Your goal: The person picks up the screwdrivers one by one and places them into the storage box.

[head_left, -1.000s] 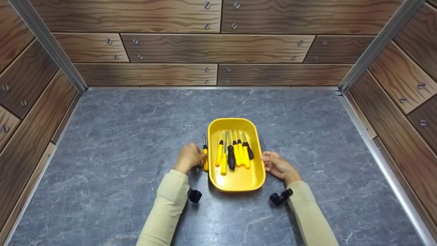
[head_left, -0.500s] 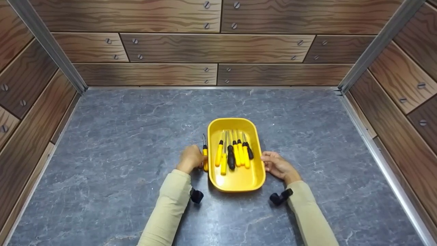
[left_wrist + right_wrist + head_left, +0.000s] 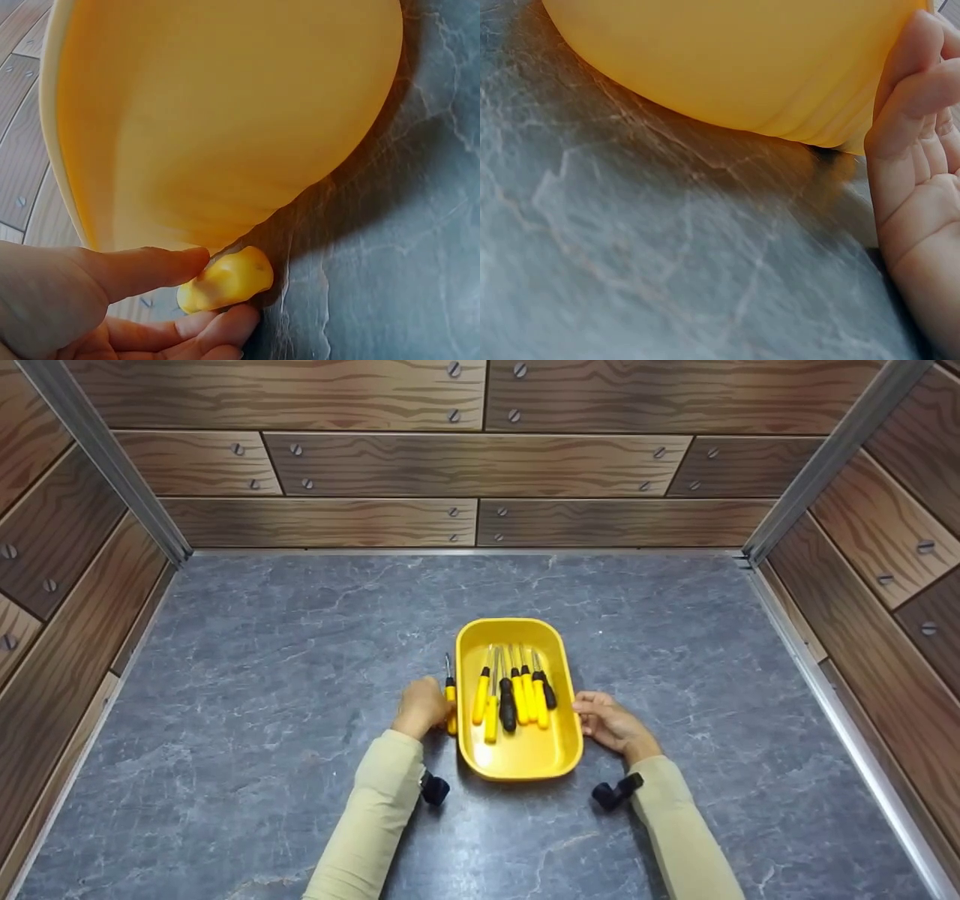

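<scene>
In the head view a yellow tray (image 3: pixel 525 759) stands on the surface with several screwdrivers (image 3: pixel 508 705) lying inside, their handles yellow or black. Just outside its left wall is a yellow-and-black screwdriver (image 3: pixel 450 688), tip pointing away. My left hand (image 3: pixel 421 706) pinches its handle; the left wrist view has the yellow handle end (image 3: pixel 236 279) between thumb and fingers, close under the tray wall (image 3: pixel 247 97). My right hand (image 3: pixel 612 724) touches the tray's right side with its fingertips, its fingers loosely bent. The right wrist view shows those fingers (image 3: pixel 915 90) against the tray wall.
A dark grey marbled surface (image 3: pixel 300 622) surrounds the tray. Wood-patterned panels (image 3: pixel 480 465) enclose the back and sides, with metal strips along their edges. Each wrist carries a small black camera (image 3: pixel 435 789).
My left wrist and forearm have shifted slightly to the right, and the hand sits a little closer to the tray. The tray, screwdrivers and right hand stay in place.
</scene>
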Available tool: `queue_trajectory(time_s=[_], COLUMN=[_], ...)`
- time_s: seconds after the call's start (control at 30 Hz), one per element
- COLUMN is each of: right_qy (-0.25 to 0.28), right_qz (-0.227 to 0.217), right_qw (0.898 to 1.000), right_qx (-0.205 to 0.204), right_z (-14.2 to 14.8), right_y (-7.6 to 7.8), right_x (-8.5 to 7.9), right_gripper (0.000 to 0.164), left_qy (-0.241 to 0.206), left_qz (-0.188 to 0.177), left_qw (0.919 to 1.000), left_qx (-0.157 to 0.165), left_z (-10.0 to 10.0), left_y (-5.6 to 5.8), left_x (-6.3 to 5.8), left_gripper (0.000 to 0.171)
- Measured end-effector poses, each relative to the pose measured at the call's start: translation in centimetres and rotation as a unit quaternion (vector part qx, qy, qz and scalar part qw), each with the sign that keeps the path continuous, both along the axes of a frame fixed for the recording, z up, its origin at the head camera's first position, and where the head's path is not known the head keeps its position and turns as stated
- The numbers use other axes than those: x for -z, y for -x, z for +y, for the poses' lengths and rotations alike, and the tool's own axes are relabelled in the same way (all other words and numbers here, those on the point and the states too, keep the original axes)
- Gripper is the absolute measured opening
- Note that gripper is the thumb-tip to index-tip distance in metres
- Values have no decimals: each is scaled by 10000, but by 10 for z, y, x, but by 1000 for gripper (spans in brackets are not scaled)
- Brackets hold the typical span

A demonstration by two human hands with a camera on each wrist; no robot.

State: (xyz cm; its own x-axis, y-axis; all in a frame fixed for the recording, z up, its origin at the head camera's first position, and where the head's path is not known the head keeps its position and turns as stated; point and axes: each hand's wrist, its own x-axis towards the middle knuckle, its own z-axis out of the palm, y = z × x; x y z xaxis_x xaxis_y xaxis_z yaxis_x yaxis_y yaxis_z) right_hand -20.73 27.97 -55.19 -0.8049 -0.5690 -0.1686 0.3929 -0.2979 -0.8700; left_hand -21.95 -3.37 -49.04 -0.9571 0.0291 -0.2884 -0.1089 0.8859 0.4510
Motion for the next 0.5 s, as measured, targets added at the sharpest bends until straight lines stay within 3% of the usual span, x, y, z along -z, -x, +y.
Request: queue_trajectory(time_s=[0.5], right_qy=[-53], right_qz=[32], right_qw=[10000], right_qx=[-38], right_z=[0], right_y=[1], right_x=[1], right_gripper=[23], left_qy=[-129], left_qz=[-28], left_qw=[9999], left_qx=[9], left_z=[-2], left_y=[2], left_x=[1], left_gripper=[21])
